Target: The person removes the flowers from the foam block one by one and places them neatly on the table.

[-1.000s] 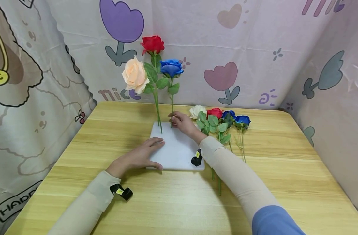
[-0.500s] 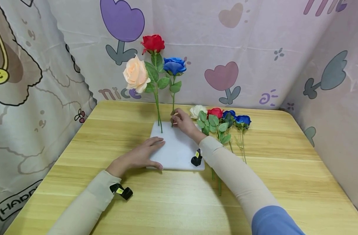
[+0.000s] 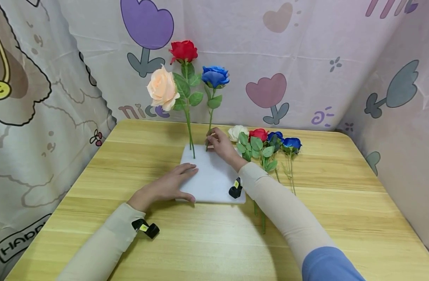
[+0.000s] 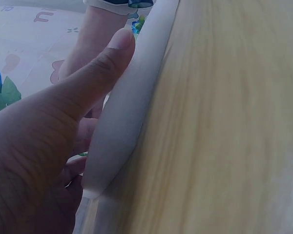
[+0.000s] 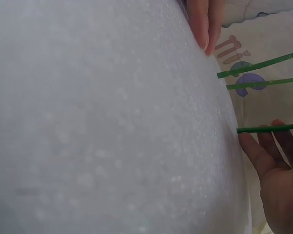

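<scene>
In the head view a white foam block (image 3: 211,181) lies on the table. My left hand (image 3: 168,182) rests on its left side, fingers spread, thumb at the near edge. My right hand (image 3: 222,146) pinches the lower green stem of a blue artificial rose (image 3: 215,76) at the block's far part. In the right wrist view, that stem's lower end (image 5: 251,129) meets the block's surface beside the fingertips. A red rose (image 3: 184,51) and a peach rose (image 3: 162,89) stand upright in the block, left of the blue one.
Right of the block, a white rose (image 3: 238,133), a red rose (image 3: 258,135) and two blue roses (image 3: 291,144) lie on the wooden table (image 3: 341,195), partly behind the right forearm. A printed cloth (image 3: 221,31) hangs behind the table.
The blue rose's bloom has shifted to the right, its stem now leaning that way, with my right hand still at its lower part. My left hand stays in place.
</scene>
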`<act>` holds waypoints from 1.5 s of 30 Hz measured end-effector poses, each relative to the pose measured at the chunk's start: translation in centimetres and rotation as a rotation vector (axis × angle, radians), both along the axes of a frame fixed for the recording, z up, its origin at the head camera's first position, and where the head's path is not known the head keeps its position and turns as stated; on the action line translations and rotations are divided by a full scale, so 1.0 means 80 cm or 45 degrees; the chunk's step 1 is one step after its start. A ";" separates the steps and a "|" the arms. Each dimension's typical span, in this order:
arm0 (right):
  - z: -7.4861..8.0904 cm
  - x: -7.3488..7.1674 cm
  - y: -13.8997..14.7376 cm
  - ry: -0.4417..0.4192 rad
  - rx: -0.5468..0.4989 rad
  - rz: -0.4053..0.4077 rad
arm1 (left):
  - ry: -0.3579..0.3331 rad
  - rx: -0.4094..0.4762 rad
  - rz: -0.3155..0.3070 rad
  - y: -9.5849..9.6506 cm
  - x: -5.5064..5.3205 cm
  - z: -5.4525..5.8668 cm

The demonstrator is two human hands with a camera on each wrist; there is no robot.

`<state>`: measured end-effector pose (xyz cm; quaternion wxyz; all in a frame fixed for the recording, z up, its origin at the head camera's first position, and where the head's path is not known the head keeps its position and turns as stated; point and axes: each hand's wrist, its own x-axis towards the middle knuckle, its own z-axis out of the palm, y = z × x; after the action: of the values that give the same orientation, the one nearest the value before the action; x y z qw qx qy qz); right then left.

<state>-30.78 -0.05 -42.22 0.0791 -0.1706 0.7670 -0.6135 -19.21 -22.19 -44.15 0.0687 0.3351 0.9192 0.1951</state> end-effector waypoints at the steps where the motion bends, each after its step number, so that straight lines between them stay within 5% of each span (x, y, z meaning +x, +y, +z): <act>1: 0.000 0.000 0.000 -0.010 -0.016 0.000 | 0.000 -0.001 -0.001 0.000 0.000 0.000; 13: 0.009 0.001 0.003 -0.013 -0.091 0.008 | -0.011 -0.010 0.008 0.001 0.001 -0.001; 32: 0.022 0.016 0.013 0.153 0.091 -0.020 | -0.015 0.003 0.014 0.001 0.001 -0.001; 45: 0.026 0.021 0.025 0.186 0.025 -0.037 | 0.015 0.011 0.005 0.001 0.000 -0.003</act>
<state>-29.08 1.96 -40.12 0.0157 -0.2031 0.7790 -0.5930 -19.17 -22.08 -44.39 0.0613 0.3346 0.9194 0.1973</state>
